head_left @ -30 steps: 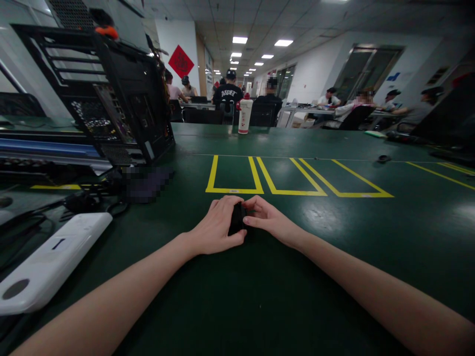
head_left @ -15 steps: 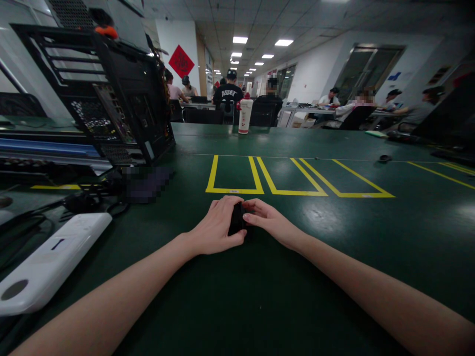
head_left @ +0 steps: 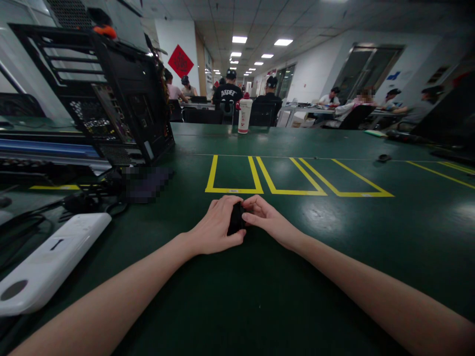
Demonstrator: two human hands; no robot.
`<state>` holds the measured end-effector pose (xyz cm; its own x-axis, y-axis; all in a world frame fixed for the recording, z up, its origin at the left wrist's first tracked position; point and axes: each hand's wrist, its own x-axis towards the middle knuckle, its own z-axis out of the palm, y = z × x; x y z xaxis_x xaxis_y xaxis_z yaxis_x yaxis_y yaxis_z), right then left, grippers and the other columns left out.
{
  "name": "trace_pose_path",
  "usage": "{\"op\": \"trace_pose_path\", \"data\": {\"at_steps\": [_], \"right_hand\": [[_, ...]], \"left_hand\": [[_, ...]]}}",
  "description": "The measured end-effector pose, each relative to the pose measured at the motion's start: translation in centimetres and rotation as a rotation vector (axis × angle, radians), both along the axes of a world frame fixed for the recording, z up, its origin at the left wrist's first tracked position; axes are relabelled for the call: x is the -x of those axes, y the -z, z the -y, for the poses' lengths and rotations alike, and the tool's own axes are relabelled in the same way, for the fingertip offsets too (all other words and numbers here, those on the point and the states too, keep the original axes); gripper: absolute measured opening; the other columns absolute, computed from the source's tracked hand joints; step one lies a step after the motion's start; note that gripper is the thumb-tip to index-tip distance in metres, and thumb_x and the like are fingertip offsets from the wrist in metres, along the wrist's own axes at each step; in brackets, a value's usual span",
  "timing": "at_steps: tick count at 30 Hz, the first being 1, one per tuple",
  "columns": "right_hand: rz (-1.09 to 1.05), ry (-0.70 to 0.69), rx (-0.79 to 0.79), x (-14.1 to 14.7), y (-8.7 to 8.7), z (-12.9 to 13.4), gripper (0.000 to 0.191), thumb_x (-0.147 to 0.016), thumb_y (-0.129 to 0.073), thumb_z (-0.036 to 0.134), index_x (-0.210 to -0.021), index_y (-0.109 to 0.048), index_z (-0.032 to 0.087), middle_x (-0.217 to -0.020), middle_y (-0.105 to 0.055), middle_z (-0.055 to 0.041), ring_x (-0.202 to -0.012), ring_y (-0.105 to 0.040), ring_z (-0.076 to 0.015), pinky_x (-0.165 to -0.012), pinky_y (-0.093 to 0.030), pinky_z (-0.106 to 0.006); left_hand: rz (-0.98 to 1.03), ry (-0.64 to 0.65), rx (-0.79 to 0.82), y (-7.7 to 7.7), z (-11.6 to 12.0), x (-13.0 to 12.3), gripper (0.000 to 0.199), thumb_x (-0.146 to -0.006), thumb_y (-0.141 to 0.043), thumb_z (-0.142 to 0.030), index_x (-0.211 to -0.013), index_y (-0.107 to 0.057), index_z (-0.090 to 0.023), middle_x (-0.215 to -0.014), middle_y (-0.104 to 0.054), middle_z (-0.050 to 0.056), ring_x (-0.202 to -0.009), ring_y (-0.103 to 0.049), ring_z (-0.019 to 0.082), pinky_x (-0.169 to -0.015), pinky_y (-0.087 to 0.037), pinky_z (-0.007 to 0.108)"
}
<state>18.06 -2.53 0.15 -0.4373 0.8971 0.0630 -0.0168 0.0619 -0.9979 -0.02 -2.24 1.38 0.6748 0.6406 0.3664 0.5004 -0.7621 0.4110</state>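
- green table (head_left: 260, 306), across the lower frame
- black computer case (head_left: 143, 94), upper left
- white device (head_left: 55, 262), lower left
- left hand (head_left: 217, 225), holding the black object (head_left: 235, 220)
- right hand (head_left: 265, 217), bent at the object's right edge; whether it grips, i cannot tell
- that object, just below frame centre

A small black object (head_left: 236, 220) is held at the green worktop (head_left: 237, 301). From its left, the person's left grip (head_left: 218, 225) wraps it, thumb on its near side; the right grip (head_left: 267, 219) has thumb and fingertips at its right edge. Beyond the object are yellow tape outlines (head_left: 248, 191), then a red-topped white cup (head_left: 244, 118); left of it, a white device (head_left: 55, 262) and black computer case (head_left: 137, 104).
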Motion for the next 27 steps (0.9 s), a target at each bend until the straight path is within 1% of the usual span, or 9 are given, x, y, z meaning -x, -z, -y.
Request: {"op": "trace_pose_path", "data": {"at_steps": [4,7,10,11,15,17,20,22,27], "right_hand": [[0.031,-0.005,0.025,-0.12,0.06,-0.22,0.026,-0.076,-0.059,0.024,-0.1,-0.049,0.02,-0.102,-0.051,-0.0041,-0.1,-0.05,-0.0175,-0.088,-0.04,-0.039],[0.003,-0.055,-0.012,-0.29,0.01,-0.3,0.027,-0.073,-0.062,0.02,-0.097,-0.048,0.02,-0.102,-0.051,-0.0035,-0.098,-0.051,-0.0172,-0.089,-0.04,-0.039],[-0.03,-0.097,-0.063,-0.39,0.04,-0.23,0.035,-0.068,-0.067,0.017,-0.096,-0.046,0.021,-0.099,-0.052,-0.0017,-0.097,-0.051,-0.0166,-0.089,-0.039,-0.038],[-0.032,-0.093,-0.068,-0.38,0.06,-0.19,0.034,-0.069,-0.067,0.018,-0.096,-0.046,0.021,-0.098,-0.052,-0.0014,-0.097,-0.051,-0.0162,-0.088,-0.04,-0.038],[-0.01,-0.029,-0.034,-0.16,0.14,-0.06,0.021,-0.077,-0.058,0.025,-0.094,-0.047,0.022,-0.096,-0.052,-0.0015,-0.091,-0.052,-0.0148,-0.081,-0.043,-0.035],[0.0,-0.007,-0.02,-0.06,0.16,-0.08,0.021,-0.077,-0.058,0.026,-0.095,-0.047,0.022,-0.097,-0.052,-0.0019,-0.092,-0.052,-0.0152,-0.08,-0.044,-0.034],[0.015,-0.004,0.02,-0.04,0.18,-0.21,0.026,-0.077,-0.058,0.025,-0.101,-0.048,0.021,-0.103,-0.051,-0.0038,-0.098,-0.05,-0.0171,-0.083,-0.043,-0.037],[0.018,-0.018,0.031,-0.13,0.16,-0.29,0.026,-0.077,-0.058,0.024,-0.101,-0.049,0.019,-0.104,-0.051,-0.0045,-0.1,-0.05,-0.0175,-0.086,-0.042,-0.038],[-0.05,-0.089,-0.048,-0.34,0.04,-0.2,0.034,-0.068,-0.066,0.015,-0.096,-0.048,0.021,-0.1,-0.052,-0.0015,-0.098,-0.051,-0.0156,-0.089,-0.04,-0.036]], "left_hand": [[0.005,0.0,0.008,-0.03,0.04,0.01,0.049,-0.074,-0.052,-0.03,-0.116,-0.03,-0.019,-0.11,-0.043,0.009,-0.101,-0.043,0.025,-0.087,-0.035,0.042],[0.006,0.003,-0.006,-0.03,0.03,0.03,0.048,-0.074,-0.053,-0.03,-0.116,-0.03,-0.019,-0.11,-0.043,0.009,-0.101,-0.043,0.025,-0.088,-0.035,0.041],[-0.002,0.003,-0.012,-0.02,-0.01,0.04,0.047,-0.074,-0.052,-0.03,-0.115,-0.031,-0.018,-0.109,-0.043,0.009,-0.101,-0.043,0.025,-0.087,-0.036,0.041],[-0.003,0.001,-0.009,-0.01,-0.02,0.04,0.047,-0.074,-0.052,-0.03,-0.115,-0.032,-0.018,-0.109,-0.043,0.009,-0.1,-0.044,0.025,-0.087,-0.036,0.041],[0.004,-0.003,-0.006,0.09,-0.09,0.01,0.049,-0.074,-0.053,-0.031,-0.116,-0.032,-0.017,-0.11,-0.043,0.009,-0.101,-0.044,0.025,-0.088,-0.036,0.041],[0.01,-0.005,-0.023,0.18,-0.13,-0.01,0.05,-0.073,-0.054,-0.031,-0.116,-0.032,-0.016,-0.109,-0.044,0.009,-0.101,-0.043,0.024,-0.088,-0.036,0.041],[0.008,-0.003,-0.033,0.26,-0.16,-0.03,0.05,-0.073,-0.054,-0.03,-0.116,-0.032,-0.016,-0.109,-0.043,0.01,-0.101,-0.043,0.024,-0.088,-0.036,0.04],[0.006,0.002,-0.031,0.24,-0.14,-0.03,0.05,-0.073,-0.054,-0.029,-0.116,-0.032,-0.016,-0.11,-0.043,0.009,-0.1,-0.043,0.024,-0.088,-0.035,0.04],[-0.004,0.006,-0.034,0.15,-0.12,0.06,0.048,-0.074,-0.053,-0.03,-0.115,-0.032,-0.017,-0.109,-0.043,0.009,-0.101,-0.043,0.024,-0.087,-0.036,0.04]]}}
